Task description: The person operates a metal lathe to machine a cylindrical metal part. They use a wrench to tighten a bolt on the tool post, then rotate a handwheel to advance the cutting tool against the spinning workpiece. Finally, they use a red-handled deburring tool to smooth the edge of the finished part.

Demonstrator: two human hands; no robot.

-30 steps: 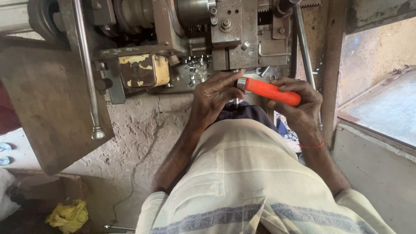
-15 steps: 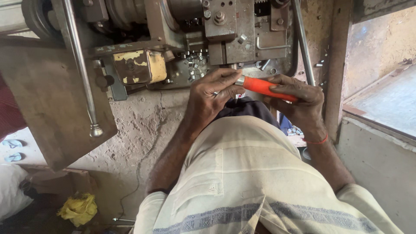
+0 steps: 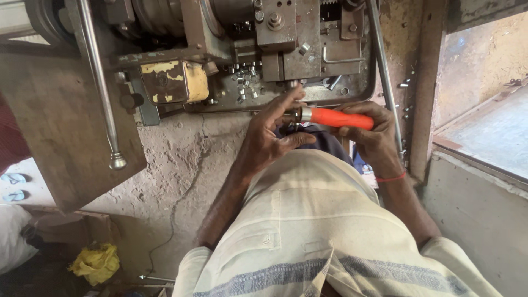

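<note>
Both hands have crept closer to the machine (image 3: 286, 49): right hand (image 3: 374, 137) grips the orange handle (image 3: 338, 118), left hand (image 3: 272, 135) pinches its metal tip, perhaps fitting something.

Right hand (image 3: 374, 137) is gripping an orange tool handle (image 3: 338, 118) held level; left hand (image 3: 272, 137) is pinching its metal collar (image 3: 304, 114). Small metal cylinders (image 3: 245, 77) are lying on the machine tray (image 3: 330, 96); a steel lever (image 3: 99, 82) is hanging at left.

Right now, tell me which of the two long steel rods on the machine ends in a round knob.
The left rod, far from both hands: its lower end carries a round knob. The right rod runs down beside the right hand with no knob showing.
</note>
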